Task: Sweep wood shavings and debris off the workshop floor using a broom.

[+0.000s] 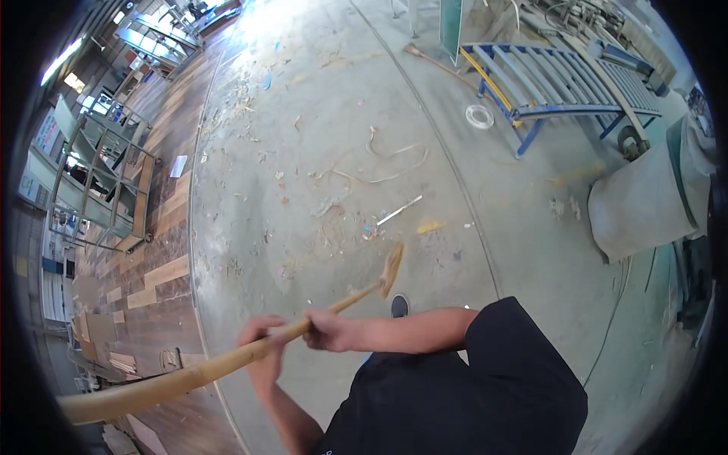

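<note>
The person holds what looks like one long-handled broom [189,374] slantwise across the body, its pole running from the lower left up to a tan head [392,270] low over the concrete floor [542,258]. The right hand [326,331] is closed round the pole, nearer the head; the left hand [264,356] is curled round it further up the pole — blurred, so how firmly it presses cannot be told.

The likeliest trouble is the curled strip [371,182] ahead: it could catch on the head and trail along, being long and loose. The head also sits near the shoe [400,305], so a pull too close to the body could knock the foot. The pole's free end reaches far out to the left, where a wide turn might bump something out of the person's attention. Fine scraps could scatter if the stroke were too brisk.

Counted: two hands, one broom, one visible shoe, one large curled strip, one straight white stick [400,211] and one yellow scrap [429,227]. Further off are one pale ring [470,114], one blue-legged roller stand [542,76], one grey bin-like container [641,205] and one wheeled rack [141,197]. The smallest scraps are too many to count.
</note>
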Available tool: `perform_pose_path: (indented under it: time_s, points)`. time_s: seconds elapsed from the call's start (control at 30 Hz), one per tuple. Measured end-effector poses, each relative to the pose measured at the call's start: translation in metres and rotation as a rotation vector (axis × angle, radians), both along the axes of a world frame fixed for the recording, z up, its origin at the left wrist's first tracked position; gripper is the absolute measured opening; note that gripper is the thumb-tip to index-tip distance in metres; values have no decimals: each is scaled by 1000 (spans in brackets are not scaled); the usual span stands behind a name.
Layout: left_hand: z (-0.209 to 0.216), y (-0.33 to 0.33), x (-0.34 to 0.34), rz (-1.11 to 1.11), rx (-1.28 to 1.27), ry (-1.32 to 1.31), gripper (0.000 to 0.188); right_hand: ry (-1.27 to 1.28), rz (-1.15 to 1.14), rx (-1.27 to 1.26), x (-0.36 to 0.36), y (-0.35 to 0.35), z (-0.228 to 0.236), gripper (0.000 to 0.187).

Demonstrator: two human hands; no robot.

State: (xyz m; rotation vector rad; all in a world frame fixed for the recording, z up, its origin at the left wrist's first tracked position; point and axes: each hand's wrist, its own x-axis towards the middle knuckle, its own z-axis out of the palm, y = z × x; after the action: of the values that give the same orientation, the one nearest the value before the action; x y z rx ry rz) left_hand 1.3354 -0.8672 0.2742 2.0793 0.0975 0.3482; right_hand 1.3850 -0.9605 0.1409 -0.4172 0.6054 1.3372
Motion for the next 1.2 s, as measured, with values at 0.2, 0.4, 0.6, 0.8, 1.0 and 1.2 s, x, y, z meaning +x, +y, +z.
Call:
perform_pose_path:
  time_s: [0.2,0.4,0.6,0.8,1.0,1.2]
  points:
    - [-55,-3,-55,410,17,278,39,-249,305,146,-38,-48,57,40]
    - [-68,-63,-108,608,489,318,34,-1575,-177,92,-35,-126,136,67]
    - [-170,-123,-197,645,541,385,25,-1389,-402,194,-51,-202,181,26]
    - [-306,-161,-225,661,372,506,26,-1232,-335,185,-51,-245,96,38]
    - [-355,-212,-156,573,264,673,32,-1171,-434,152,5,-319,77,38]
    - [-324,-315,37,292,94,550,23,-1460,-468,248,110,-430,153,34]
